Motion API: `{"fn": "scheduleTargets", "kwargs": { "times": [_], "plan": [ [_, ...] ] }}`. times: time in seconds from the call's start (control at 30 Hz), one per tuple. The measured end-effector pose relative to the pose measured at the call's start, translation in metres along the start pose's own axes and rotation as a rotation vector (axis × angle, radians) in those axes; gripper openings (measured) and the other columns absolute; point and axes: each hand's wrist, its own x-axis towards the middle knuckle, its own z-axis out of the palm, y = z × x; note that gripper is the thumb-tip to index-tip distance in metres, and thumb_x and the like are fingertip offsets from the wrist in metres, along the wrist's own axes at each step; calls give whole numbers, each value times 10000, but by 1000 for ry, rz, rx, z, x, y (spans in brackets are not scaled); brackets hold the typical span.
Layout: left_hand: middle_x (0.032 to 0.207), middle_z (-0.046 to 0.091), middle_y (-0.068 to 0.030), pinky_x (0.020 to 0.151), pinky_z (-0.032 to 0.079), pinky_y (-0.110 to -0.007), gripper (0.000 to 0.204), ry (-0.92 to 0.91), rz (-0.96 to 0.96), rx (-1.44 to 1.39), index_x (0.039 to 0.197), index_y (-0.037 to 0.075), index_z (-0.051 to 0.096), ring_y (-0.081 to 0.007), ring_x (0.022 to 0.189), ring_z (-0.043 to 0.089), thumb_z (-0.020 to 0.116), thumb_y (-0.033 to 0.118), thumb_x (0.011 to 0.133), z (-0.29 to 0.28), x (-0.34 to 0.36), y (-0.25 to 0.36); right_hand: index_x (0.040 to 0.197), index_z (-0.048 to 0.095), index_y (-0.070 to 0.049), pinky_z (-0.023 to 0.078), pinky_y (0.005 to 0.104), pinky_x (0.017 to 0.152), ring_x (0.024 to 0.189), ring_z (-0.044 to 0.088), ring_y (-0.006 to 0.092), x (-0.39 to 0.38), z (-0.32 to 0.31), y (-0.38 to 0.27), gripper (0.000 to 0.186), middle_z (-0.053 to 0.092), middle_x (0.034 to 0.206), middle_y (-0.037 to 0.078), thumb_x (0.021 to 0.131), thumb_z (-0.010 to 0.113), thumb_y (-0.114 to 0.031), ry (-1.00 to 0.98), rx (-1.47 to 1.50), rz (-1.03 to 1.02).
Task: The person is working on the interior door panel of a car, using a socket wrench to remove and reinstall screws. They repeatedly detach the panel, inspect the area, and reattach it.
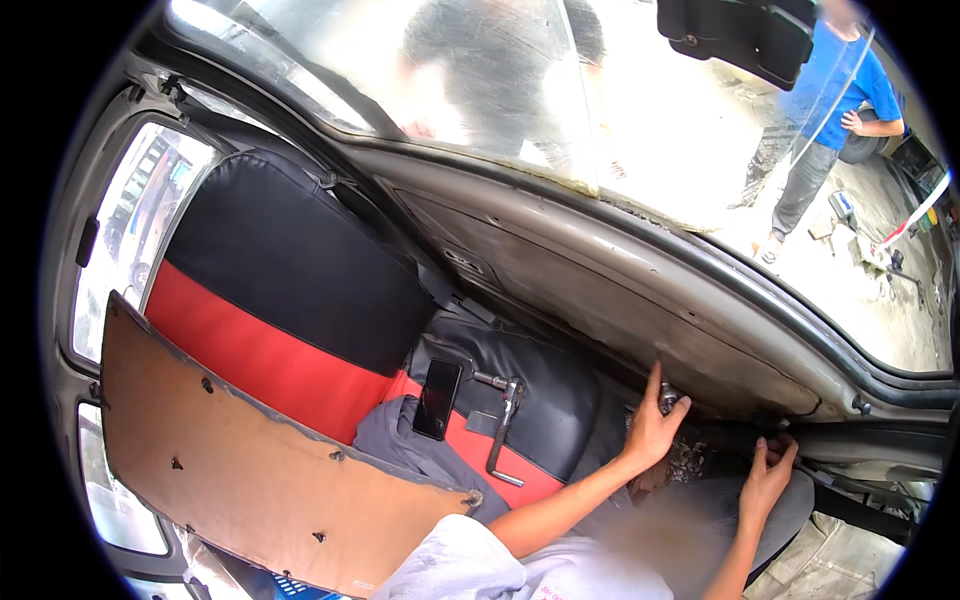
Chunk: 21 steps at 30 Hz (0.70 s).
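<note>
My left hand [654, 428] is against the lower part of the metal door-side panel [600, 290], index finger stretched along it. Between its thumb and fingers sits a small round metal socket [668, 398], partly hidden. To the right, my right hand [768, 472] has its fingertips pinched together beside a dark strip at the panel's foot. What they hold, if anything, I cannot make out. A ratchet wrench [511, 390] with a metal extension and a bent handle lies on the black and red seat cushion [560, 420]. Next to it rests a black phone [437, 398].
A brown trim panel [260, 440] with several black clips leans across the left side. Behind it stands the black and red seat back [290, 260]. Beyond the glass, a person in a blue shirt [850, 85] stands at the upper right. Dark cloth [400, 440] lies below the phone.
</note>
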Motion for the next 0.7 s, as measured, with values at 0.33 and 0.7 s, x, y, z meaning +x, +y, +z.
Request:
{"fn": "scheduleTargets", "kwargs": {
  "times": [0.33,0.7],
  "plan": [
    [1398,476,-216,1018,408,-317,870,138,147,-64,1549,17,-17,-242,1217,525,576,52,913,-27,56,66,1007,518,64,403,532,581,685,576,485,19,26,2,201,576,706,289,966,551,-130,-15,-485,-344],
    [1270,544,-310,1022,402,-387,629,188,226,88,1387,-94,316,-397,1207,536,544,85,829,-35,88,97,983,511,7,493,494,539,659,631,434,32,47,-6,191,611,724,243,938,595,-157,-92,-676,-404]
  ]
}}
